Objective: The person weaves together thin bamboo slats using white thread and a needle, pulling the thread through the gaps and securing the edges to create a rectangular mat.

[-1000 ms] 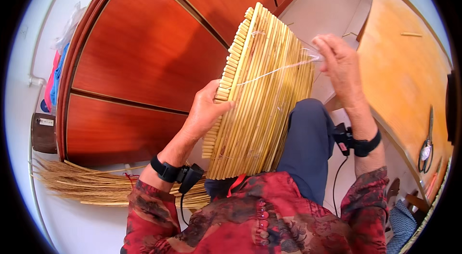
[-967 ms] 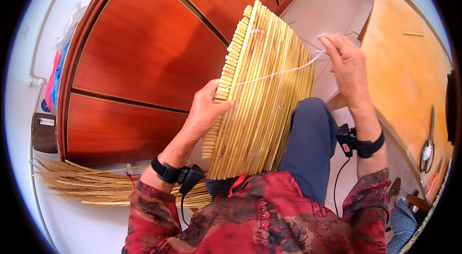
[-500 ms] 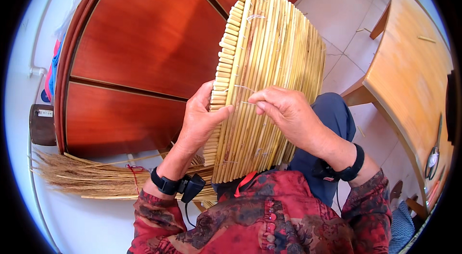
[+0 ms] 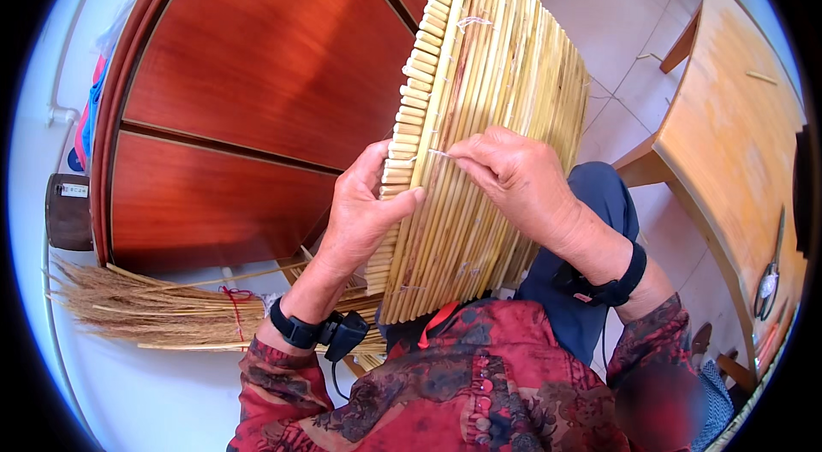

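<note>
Here we are: the mat [image 4: 514, 50] stands tilted in the middle, just left of my right leg [image 4: 608, 204]. My left hand [image 4: 364, 199] grips its left edge, thumb on the face, fingers mostly hidden; my right hand [image 4: 518, 182] pinches the white thread [image 4: 437, 153] near that edge, thumb against forefinger. To do this cleanly, I'd press the left thumb firmly and pull evenly, low along the face, so nothing twists or cracks. And what a look! Slim yellow stalks [image 4: 454, 221] side by side, some browner, small white ties [image 4: 473, 22] toward the far end, pale cut ends [image 4: 417, 86] lining the left.
</note>
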